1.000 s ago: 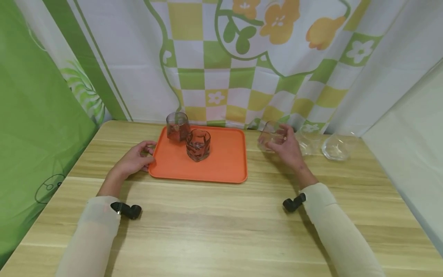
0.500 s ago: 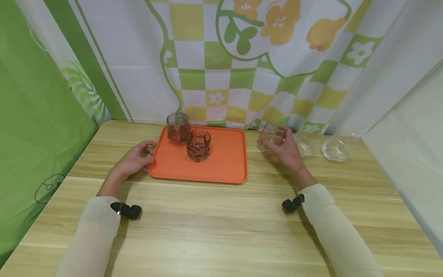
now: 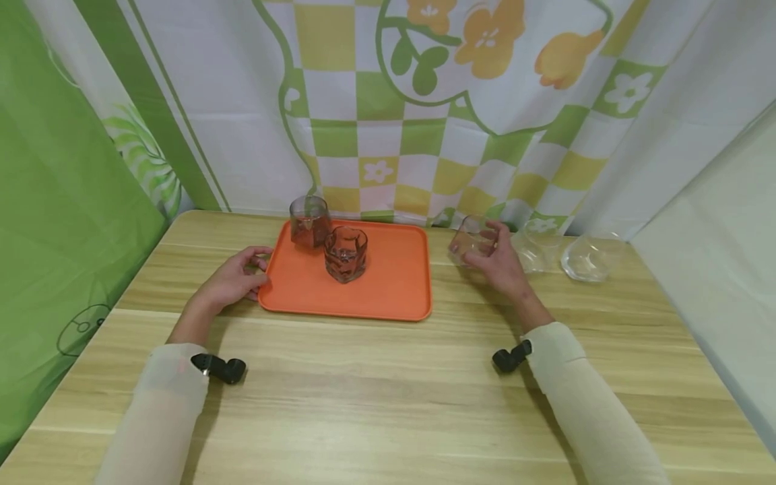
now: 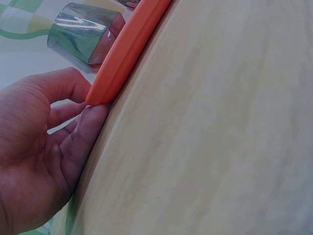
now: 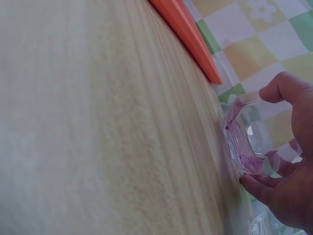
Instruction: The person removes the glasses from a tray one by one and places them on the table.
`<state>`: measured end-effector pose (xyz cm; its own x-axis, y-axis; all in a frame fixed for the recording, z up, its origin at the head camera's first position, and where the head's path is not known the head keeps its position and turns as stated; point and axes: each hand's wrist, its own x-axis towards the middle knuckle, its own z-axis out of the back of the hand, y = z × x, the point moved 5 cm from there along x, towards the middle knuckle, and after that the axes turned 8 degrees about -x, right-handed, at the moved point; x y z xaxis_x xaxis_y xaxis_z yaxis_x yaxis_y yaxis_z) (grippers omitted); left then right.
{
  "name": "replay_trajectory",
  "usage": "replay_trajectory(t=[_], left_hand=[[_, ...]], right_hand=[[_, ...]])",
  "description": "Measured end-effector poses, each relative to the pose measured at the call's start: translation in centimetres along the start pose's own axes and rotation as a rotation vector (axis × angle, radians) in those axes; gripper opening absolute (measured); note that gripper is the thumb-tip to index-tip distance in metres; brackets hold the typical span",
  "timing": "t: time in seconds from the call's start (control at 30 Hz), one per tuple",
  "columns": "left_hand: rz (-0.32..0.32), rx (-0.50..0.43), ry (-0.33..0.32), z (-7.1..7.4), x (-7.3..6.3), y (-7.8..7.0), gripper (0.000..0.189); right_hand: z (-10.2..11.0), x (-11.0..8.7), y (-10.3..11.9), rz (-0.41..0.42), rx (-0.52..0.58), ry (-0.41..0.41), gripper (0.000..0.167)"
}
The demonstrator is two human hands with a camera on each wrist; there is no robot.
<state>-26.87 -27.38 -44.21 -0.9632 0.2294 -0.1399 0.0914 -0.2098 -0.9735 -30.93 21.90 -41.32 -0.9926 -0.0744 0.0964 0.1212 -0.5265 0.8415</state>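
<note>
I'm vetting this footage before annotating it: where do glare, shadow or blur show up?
Head view: a pale sheen on the tabletop, soft shadows along the sleeves, low-contrast clear glasses at right; left wrist view: white highlights on the tinted glass, soft, blurry wood grain; right wrist view: similarly soft grain, a small bright glint on the held glass.

A clear glass (image 3: 465, 240) (pink-tinged in places) is right of the flat, rectangular orange tray (image 3: 391, 286).
</note>
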Motion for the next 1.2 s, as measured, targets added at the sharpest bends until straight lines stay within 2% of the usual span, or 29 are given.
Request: replay_trajectory(t=[0.53, 0.7, 0.93, 1.1, 1.2], left_hand=[[-0.006, -0.008, 0.003, -0.1, 0.0, -0.2, 0.066], [-0.006, -0.013, 0.005, -0.2, 0.0, -0.2, 0.066], [-0.002, -0.014, 0.009, -0.2, 0.0, -0.4, 0.067], [0.004, -0.001, 0.003, -0.1, -0.1, -0.3, 0.068], [0.007, 0.006, 0.000, 0.0, -0.1, -0.2, 0.068]], right_hand=[[0.0, -0.1, -0.1, 0.013, -0.005, -0.018, 0.087], [0.1, 0.0, 0.1, 0.054, -0.028, -0.075, 0.093], [0.7, -0.6, 1.6, 0.152, -0.134, -0.183, 0.100], [0.9, -1.4, 3.1, 0.222, -0.208, -0.233, 0.097], [0.9, -1.9, 4.0, 0.236, -0.226, -0.260, 0.092]])
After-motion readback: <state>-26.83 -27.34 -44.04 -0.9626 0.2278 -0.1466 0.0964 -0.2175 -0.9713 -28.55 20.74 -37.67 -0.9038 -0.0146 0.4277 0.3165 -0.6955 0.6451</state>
